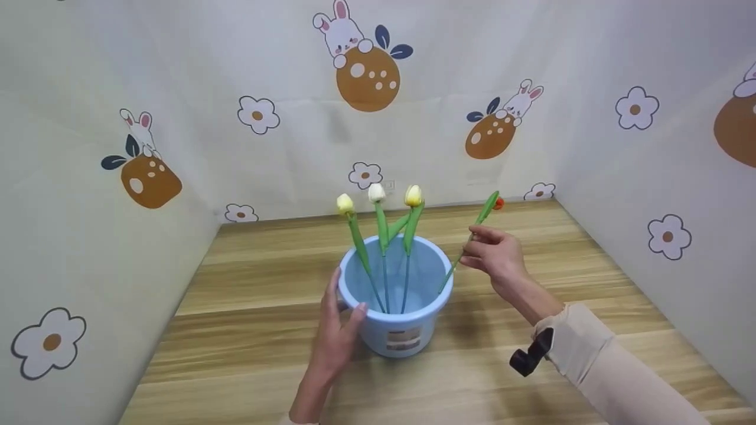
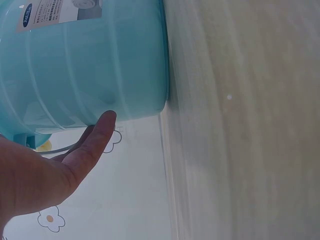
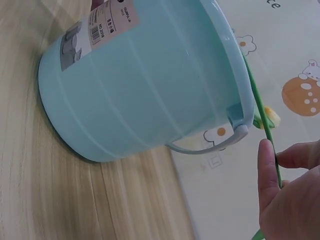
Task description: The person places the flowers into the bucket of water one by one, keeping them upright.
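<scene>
A light blue bucket (image 1: 400,335) stands upright on the table. Three artificial tulips lean in it: a yellow tulip (image 1: 345,204), a white tulip (image 1: 377,193) and a yellow-white tulip (image 1: 413,196). My left hand (image 1: 338,339) rests against the bucket's left side, thumb at the rim and fingers fairly straight; the left wrist view shows a finger (image 2: 95,142) along the wall. With thumb and fingers, my right hand (image 1: 495,254) pinches the green stem of a red tulip (image 1: 499,203) to the right of the bucket. Its lower stem end dips just inside the right rim.
The wood-grain table (image 1: 254,289) is bordered by pale cloth walls (image 1: 295,147) printed with rabbits and flowers. A thin handle (image 3: 205,150) hangs along the bucket's side. A paper label (image 3: 97,32) covers part of the bucket's front.
</scene>
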A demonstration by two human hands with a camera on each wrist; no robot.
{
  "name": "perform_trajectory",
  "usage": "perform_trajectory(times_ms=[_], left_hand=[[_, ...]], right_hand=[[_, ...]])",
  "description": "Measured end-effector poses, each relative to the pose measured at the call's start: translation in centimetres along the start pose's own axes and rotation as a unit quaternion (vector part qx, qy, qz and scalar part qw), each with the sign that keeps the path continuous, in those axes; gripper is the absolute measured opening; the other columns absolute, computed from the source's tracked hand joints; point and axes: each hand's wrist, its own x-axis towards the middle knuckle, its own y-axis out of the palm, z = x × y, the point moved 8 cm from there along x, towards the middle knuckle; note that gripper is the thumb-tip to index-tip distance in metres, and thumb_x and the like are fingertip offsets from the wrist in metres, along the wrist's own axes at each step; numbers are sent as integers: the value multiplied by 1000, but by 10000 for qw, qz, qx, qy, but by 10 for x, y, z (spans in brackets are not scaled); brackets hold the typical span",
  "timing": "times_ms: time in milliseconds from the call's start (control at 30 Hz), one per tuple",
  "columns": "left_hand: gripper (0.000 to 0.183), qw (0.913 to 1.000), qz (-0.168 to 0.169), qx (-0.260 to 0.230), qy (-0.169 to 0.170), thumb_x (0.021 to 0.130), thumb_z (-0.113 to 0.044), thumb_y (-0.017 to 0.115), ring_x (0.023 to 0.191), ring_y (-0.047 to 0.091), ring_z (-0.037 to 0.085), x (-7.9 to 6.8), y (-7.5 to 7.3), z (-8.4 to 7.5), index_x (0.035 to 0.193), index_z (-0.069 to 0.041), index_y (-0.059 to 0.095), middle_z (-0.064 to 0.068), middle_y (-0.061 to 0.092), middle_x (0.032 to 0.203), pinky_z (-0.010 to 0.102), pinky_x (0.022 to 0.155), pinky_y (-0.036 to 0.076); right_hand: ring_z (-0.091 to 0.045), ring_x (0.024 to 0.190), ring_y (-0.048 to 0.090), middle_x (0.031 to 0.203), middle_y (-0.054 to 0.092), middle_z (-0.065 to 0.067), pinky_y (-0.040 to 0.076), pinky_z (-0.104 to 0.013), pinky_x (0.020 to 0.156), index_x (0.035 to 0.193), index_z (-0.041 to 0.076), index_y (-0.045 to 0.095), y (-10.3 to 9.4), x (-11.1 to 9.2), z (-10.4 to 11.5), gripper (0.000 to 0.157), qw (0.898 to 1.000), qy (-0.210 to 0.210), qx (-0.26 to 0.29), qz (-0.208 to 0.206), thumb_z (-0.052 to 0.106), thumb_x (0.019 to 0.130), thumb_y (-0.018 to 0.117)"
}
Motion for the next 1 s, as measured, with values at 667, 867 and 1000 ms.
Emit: perform_trajectory(times_ms=[667,867,1000], left_hand=[[80,10000,-17,34,-91,102,-37,61,146,47,40,1,1,2,169,-24,21,13,27,174,64,116,44],[80,10000,-31,-27,14,101,-36,62,139,52,40,0,0,-1,169,-22,22,15,29,172,63,110,49],[80,9999,-22,-8,-100,101,-38,62,139,52,39,1,0,0,169,-25,22,13,28,173,62,111,48]], right_hand=[[-17,92,71,131,52,-16,65,-26,81,146,1,59,14,-9,8,54,9963,-772,-348,122,-6,93,67],[-9,83,71,126,53,-12,65,-25,79,145,-3,57,22,-10,12,56,9947,-998,59,250,-9,91,65],[-11,85,72,132,53,-12,64,-25,81,148,-1,56,23,-12,13,57,9944,-1013,9,307,-7,92,66]])
